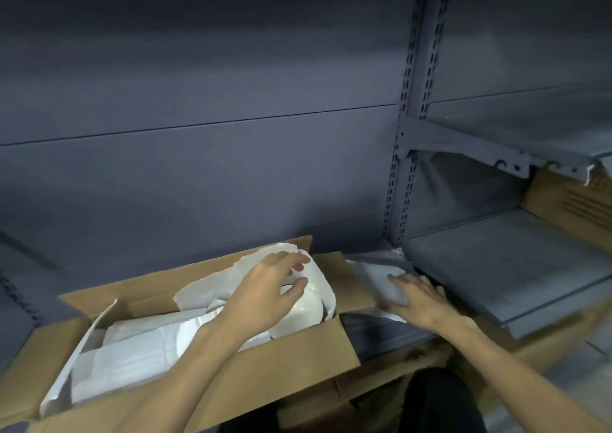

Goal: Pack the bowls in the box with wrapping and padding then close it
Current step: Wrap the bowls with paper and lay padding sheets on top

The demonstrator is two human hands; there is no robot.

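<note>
Brown open cardboard box (271,363) on the grey shelf (381,333) holds a paper-wrapped white bowl (306,310); the left hand (265,295) curls over it, while the right hand (419,296) lies spread on loose white wrapping paper (374,275).

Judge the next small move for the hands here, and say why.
Probably the right hand lifts the loose white sheet it rests on beside the box and brings it over, since the left hand holds a bowl with its side still bare.
</note>
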